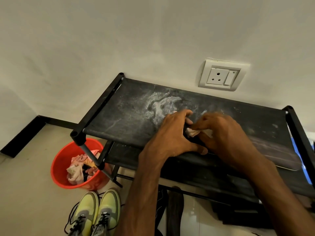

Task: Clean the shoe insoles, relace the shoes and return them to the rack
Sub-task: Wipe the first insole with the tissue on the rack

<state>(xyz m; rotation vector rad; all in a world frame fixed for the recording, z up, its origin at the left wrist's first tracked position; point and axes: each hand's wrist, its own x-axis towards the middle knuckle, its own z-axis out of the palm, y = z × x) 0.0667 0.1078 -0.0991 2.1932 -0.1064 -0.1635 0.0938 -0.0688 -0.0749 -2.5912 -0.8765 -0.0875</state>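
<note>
One black shoe rack [129,116] against the wall, top shelf smeared with white powder [160,104]. Red bucket [58,160] on the floor at its left corner, rags [76,172] inside. Pair of yellow-green shoes [97,213] on the floor in front of the rack, black laces [71,215] trailing loose.

Dark insole [276,154] lies along the front of the top shelf. Left hand [172,133] clamps its near end, fingers curled over the far edge, thumb on the front edge. Right hand [226,132] pinches a small pale cloth [191,132], bunched, against the insole.

Status, my read: mid insole-cleaning. Can't tell if the second insole is done. Relacing and racking the shoes both look outstanding.
</note>
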